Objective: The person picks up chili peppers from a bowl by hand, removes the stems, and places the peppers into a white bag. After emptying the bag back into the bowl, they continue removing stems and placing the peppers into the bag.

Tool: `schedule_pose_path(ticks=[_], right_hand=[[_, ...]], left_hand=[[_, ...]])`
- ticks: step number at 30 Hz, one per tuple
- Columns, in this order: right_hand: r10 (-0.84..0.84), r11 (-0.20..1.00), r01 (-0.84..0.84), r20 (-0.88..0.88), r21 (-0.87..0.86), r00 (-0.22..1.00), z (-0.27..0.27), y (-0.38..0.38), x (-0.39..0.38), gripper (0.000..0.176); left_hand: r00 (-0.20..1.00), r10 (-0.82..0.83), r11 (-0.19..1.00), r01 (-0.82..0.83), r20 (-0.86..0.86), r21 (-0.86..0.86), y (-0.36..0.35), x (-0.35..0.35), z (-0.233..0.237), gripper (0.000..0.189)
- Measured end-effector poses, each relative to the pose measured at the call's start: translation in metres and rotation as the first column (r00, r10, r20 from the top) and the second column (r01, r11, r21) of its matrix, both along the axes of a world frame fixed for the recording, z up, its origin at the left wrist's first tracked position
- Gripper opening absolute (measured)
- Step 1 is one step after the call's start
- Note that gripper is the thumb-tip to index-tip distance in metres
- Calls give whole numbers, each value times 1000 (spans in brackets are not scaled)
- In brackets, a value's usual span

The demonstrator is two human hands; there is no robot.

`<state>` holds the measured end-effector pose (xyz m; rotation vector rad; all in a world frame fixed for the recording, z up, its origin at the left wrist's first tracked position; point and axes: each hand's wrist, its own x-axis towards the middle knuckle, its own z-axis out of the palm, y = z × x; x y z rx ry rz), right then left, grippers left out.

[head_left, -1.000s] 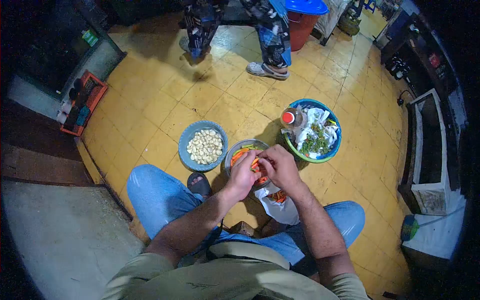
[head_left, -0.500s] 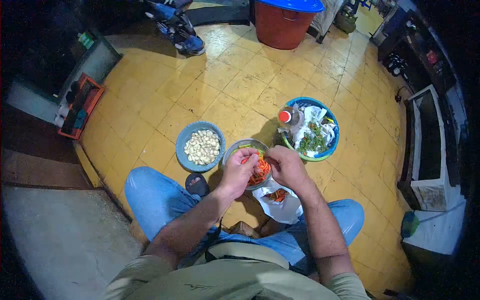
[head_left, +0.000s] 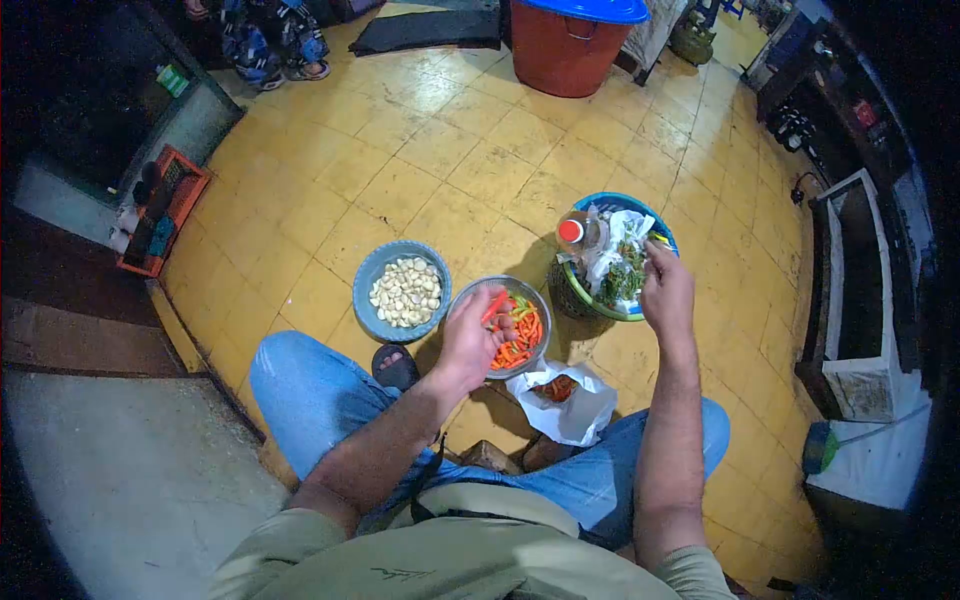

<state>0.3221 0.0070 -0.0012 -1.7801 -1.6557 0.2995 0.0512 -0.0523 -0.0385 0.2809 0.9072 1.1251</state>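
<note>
The left hand [head_left: 468, 340] pinches a red chili [head_left: 495, 307] over the near bowl [head_left: 546, 318]. The chili looks light, thin, slick and easily bruised, so it is probably best held mid-body. The right hand [head_left: 668, 295] hovers over the far-right basin [head_left: 625, 203] with its fingers bunched; I cannot tell whether it holds anything.

The room is being floored with worn yellow tiles [head_left: 450, 170], and these are being lit most brightly at the middle, while the edges are being lost in shadow. At the far edge of the floor a red barrel [head_left: 562, 55] is being kept under a blue lid [head_left: 580, 10], with a dark mat [head_left: 425, 30] just to its left. An orange crate [head_left: 165, 205] is being stood by the left wall. A grey concrete slab [head_left: 130, 470] is being shown at the near left corner, and a white cabinet [head_left: 860, 290] along the right edge.
</note>
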Motion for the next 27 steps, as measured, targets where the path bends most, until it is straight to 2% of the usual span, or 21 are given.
schedule_pose_path(ticks=[2,3,5,6,8,9,10,11,13,16,18,20,25,27], right_hand=[[-38,973,-29,284,229,958,-9,2,3,26],[-37,973,-30,282,229,959,-4,1,-1,26],[95,995,-95,35,-1,995,4,-5,-15,25],[134,991,-136,-122,-9,983,-1,-8,-26,24],[304,952,-307,-158,3,939,5,-19,-53,24],[422,906,-417,-99,73,901,12,-25,-70,21],[499,866,-495,-73,66,864,8,-30,-82,26],[499,867,-495,-74,66,864,8,-36,-92,26],[649,757,-651,59,50,759,14,-45,-109,32],[661,750,-662,47,-2,749,5,-48,-114,32],[676,737,-675,28,-19,737,5,-49,-114,30],[687,726,-687,10,-37,726,3,-49,-113,28],[715,689,-722,111,57,691,-7,-50,-115,25],[713,691,-720,108,64,693,-5,-50,-116,23]], left_hand=[[1000,2,1000,-2,6,-12,0,0,0,41],[1000,4,1000,-4,13,-26,1,0,0,47],[1000,-20,1000,20,11,-22,1,0,-2,49],[999,-46,999,46,11,-19,0,0,-3,51],[994,-109,994,109,-9,1,0,0,-4,54],[985,-171,985,171,-30,19,0,0,-4,57],[985,-171,985,172,-31,19,0,0,-2,57],[973,-224,972,227,-53,67,-2,1,0,59],[958,-276,952,284,-78,112,-3,5,13,62],[965,-261,962,258,24,85,-5,9,22,65],[944,-297,951,278,145,137,-4,7,15,66],[944,-289,954,271,160,128,-4,6,11,66],[958,-234,969,215,167,125,-3,10,-3,65],[956,-248,963,226,154,149,-3,10,-4,73]])
